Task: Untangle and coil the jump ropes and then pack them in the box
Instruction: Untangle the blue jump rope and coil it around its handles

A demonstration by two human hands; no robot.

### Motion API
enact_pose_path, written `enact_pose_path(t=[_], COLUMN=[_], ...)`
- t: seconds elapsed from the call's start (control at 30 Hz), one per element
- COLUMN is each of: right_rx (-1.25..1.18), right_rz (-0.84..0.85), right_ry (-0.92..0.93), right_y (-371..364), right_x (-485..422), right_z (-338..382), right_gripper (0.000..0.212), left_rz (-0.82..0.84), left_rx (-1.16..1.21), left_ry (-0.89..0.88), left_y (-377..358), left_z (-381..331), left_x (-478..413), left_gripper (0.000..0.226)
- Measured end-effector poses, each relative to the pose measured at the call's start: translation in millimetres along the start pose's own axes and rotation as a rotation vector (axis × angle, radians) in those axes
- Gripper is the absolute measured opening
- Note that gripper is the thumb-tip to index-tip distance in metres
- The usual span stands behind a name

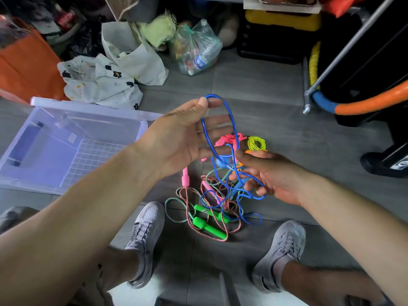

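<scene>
The box point(92, 104) sits on the floor point(276, 120) at the left. The pile of ropes point(209, 226) lies right of it, between the left shoe point(145, 235) and the right shoe point(280, 250). Bags point(99, 82) lie behind the box.

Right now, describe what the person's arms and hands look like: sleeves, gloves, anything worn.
The left hand and right hand are bare: no gloves, and no rings show on the fingers. The left forearm and right forearm are uncovered as far as the frame shows, with no sleeve, watch or bracelet in view.
</scene>
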State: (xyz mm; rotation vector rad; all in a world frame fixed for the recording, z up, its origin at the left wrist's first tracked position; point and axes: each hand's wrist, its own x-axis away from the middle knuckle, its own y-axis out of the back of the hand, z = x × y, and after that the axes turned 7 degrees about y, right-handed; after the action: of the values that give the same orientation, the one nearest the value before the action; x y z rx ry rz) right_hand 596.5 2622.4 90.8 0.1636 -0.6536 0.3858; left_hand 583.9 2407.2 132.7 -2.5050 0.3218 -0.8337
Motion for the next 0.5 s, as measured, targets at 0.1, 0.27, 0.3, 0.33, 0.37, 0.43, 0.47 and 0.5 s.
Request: enact_pose_path(t=[0.1,0.27,0.3,0.33,0.37,0.43,0.47,0.5], right_rx=[0.142,0.460,0.501,0.536,0.564,0.652,0.716,0.785], right_rz=[0.088,-0.056,-0.087,-0.115,-0.138,-0.147,-0.128,-0.103], right_ry=[0.104,0.286,0.316,0.331,0.330,0.286,0.259,0.236], right_y=[-4.2,-7.3,-4.6,-1.5,2.9,15.2,21.5,27.3], right_x=[2.1,-5.3,-5.6,-5.2,-5.5,-6.7,-7.5,-8.6], right_z=[-0.7,-12.5,-11.6,-8.5,-5.3,-1.3,-1.7,-3.0], right_gripper=[0.067,0.014,0.013,0.019,0.023,0.026,0.026,0.025], left_rz=[0.023,0.050,0.038,0.017,-0.012,-0.078,-0.114,-0.151], left_rx=[0.063,0.087,0.090,0.100,0.109,0.113,0.108,0.102], left_ry=[0.029,0.084,0.088,0.089,0.087,0.075,0.069,0.063], left_y=[-0.8,-1.9,-2.1,-2.5,-2.3,0.2,2.4,5.0], left_z=[1.5,0.2,-1.2,-2.8,-4.5,-8.4,-10.0,-11.7], left_x=[1.0,4.9,6.2,7.7,9.1,10.8,10.9,11.2], left_gripper=[0.023,0.027,0.028,0.028,0.028,0.026,0.025,0.024])
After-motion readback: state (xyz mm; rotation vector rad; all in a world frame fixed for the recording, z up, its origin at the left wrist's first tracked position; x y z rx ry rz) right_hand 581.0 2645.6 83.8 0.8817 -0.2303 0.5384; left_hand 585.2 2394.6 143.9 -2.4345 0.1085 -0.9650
